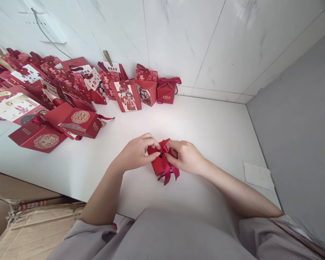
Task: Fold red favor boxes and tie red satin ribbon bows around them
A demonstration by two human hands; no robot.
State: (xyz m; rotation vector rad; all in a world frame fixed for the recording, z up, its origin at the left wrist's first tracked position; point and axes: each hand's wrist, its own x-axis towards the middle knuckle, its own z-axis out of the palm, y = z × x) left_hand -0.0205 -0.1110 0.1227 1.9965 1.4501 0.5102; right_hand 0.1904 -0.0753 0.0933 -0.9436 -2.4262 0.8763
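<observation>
A small red gift box (157,164) rests on the white table in front of me, with a dark red ribbon (166,169) tied on top and its tails hanging over the near side. My left hand (141,151) comes from the left, thumb and index finger pinching the ribbon at the knot. From the right, my right hand (185,155) has its fingers closed on the ribbon's loop. The fingers partly cover the knot and the box's top.
Many red gift boxes (78,117) stand and lie at the left and back of the white table (206,126), near a tiled wall. A small ribboned box (166,92) is at the back. Cardboard (40,227) sits lower left; a white patch (258,176) lies right.
</observation>
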